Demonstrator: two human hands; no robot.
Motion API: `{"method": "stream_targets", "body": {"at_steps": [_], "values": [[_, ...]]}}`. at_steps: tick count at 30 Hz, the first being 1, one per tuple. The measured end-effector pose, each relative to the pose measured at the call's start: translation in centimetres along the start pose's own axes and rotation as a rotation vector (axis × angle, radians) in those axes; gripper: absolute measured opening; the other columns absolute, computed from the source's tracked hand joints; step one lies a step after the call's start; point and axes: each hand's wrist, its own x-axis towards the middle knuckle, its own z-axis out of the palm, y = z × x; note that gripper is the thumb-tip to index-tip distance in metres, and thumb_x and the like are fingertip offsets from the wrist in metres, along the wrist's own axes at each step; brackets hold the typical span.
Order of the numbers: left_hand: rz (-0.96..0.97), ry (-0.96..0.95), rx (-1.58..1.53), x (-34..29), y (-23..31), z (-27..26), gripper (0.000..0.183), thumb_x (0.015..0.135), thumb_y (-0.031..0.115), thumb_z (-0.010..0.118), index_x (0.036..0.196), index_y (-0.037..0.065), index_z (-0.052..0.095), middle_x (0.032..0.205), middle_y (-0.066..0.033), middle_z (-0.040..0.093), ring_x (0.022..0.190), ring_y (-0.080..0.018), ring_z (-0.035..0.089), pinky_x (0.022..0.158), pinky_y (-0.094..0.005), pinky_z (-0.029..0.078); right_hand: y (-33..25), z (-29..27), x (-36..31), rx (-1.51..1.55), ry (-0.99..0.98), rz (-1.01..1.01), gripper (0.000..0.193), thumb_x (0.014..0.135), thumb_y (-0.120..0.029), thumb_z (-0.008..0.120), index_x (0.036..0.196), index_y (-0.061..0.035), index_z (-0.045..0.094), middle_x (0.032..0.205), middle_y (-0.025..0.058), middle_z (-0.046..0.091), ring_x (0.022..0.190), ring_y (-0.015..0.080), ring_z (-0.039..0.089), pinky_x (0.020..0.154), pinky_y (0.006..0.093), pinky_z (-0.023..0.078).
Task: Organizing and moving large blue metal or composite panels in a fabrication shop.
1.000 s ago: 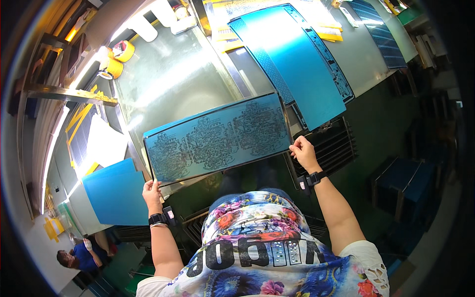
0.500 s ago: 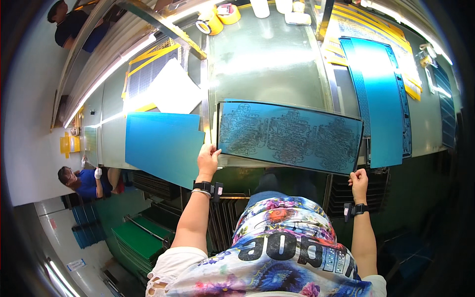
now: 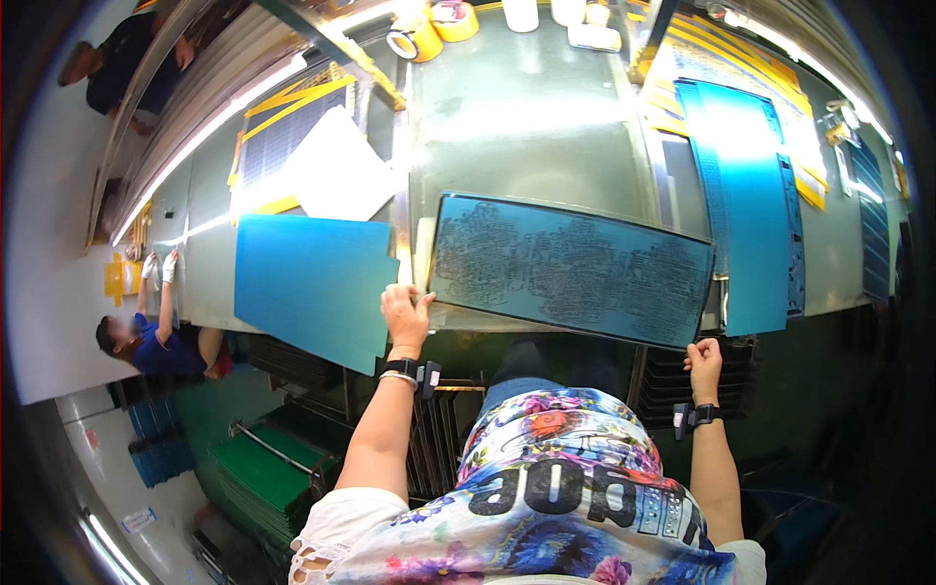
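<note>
A long blue circuit board panel with dark trace patterns lies slanted at the front of the table, its right end lower and reaching past the edge. My left hand pinches its near left corner between thumb and fingers. At the near right corner, my right hand is closed on the panel's edge. A plain blue sheet rests just left of my left hand. Right of the panel lies another blue sheet on top of patterned panels.
White paper lies at the back left, beside yellow-edged film. Rolls of yellow tape stand at the far edge. Racks with dark slots and a stack of green boards are below the table. A co-worker works at the far left.
The panel in my hands has shifted and tilted slightly, its trace patterns now looking blurred. My hands stay on its corners. The co-worker at the left has raised both gloved hands toward the table.
</note>
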Motion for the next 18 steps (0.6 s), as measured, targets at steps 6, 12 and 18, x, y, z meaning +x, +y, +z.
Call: {"method": "stream_targets", "body": {"at_steps": [6, 12, 18], "values": [[0.289, -0.131, 0.299, 0.8, 1.6, -2.8, 0.051, 0.075, 0.016, 0.063, 0.125, 0.020, 0.052, 0.135, -0.0089, 0.040, 0.126, -0.0313, 0.033, 0.100, -0.0438, 0.028, -7.9, 2.5, 1.2, -0.906, 0.065, -0.664, 0.049, 0.075, -0.006, 0.057, 0.123, -0.0094, 0.051, 0.093, 0.0112, 0.048, 0.089, 0.0303, 0.048, 0.080, 0.0404, 0.039], [0.449, -0.279, 0.310, 2.1, 3.6, -3.3, 0.047, 0.081, 0.010, 0.054, 0.127, 0.017, 0.050, 0.138, -0.0043, 0.040, 0.133, -0.0301, 0.026, 0.104, -0.0469, 0.023, -9.2, 3.6, 8.7, -0.995, 0.104, -0.590, 0.059, 0.076, -0.003, 0.047, 0.134, -0.0023, 0.035, 0.093, 0.0132, 0.053, 0.084, 0.0304, 0.053, 0.073, 0.0401, 0.047], [0.445, -0.203, 0.239, 4.5, 4.8, -0.6, 0.042, 0.084, 0.023, 0.055, 0.124, 0.009, 0.051, 0.135, -0.0040, 0.044, 0.131, -0.0294, 0.029, 0.103, -0.0469, 0.025, -10.6, 5.1, 9.7, -1.359, -0.124, -0.428, 0.079, 0.071, -0.004, 0.055, 0.137, 0.0105, 0.013, 0.090, 0.0182, 0.058, 0.071, 0.0291, 0.062, 0.063, 0.0362, 0.052]]}}
